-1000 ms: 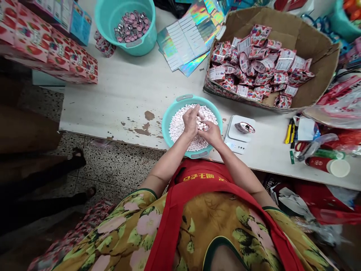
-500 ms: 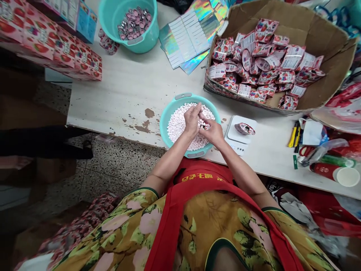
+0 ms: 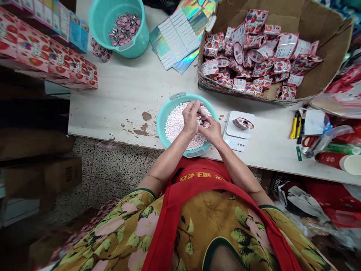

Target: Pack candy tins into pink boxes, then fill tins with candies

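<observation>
The left hand has lifted off the candies, meeting the right hand higher.

The basin of candies sits at the near edge of the table. Just right of the basin stands a scale bearing a packet. Behind the basin to the right lies a carton of packets, and behind it to the left a bucket.
</observation>
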The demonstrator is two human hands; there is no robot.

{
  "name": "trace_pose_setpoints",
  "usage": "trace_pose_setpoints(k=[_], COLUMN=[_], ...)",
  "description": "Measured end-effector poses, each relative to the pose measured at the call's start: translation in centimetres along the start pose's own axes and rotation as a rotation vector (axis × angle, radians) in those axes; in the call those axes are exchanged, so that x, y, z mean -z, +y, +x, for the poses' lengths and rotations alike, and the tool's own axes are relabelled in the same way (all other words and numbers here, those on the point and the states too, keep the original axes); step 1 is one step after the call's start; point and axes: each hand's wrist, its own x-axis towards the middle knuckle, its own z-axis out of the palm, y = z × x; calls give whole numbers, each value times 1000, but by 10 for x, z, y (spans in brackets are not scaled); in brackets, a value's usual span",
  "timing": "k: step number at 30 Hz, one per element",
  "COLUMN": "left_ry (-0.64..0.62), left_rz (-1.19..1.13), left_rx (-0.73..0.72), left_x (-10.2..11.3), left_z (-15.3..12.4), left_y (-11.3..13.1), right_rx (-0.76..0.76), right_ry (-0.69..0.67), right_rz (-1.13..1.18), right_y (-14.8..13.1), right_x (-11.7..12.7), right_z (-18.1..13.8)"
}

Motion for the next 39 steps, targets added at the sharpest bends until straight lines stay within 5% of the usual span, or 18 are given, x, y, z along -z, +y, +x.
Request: trace_pose_setpoints(k=[8,14,19,21,24,28,31,39], left_ry=[-120,141,-245,-278,-112,89,28,57], left_rz=[-35,114,793,891,765,148,-163,-263], left_rx=[60,-193,-233,-225,-172,33,140,39], left_x=[-3,36,66,71,76,77,65,30], left_z=[-9,30,37,32,30,29,16,0], left_y=[11,-1,-63,-81,-86,-59,-30,-4], right_rx=[42,40,-14,-9,18,40,41,61], right_ry=[22,33,158,148,140,113,40,-32], right_rz=[110,274,228,211,169,107,53,-27], right_y=[-2,12,25,24,21,20,17,10], right_x=[-3,17,34,36,36,25,5,-33], right_z=[1,-12,-27,-31,-32,-28,-22,-8])
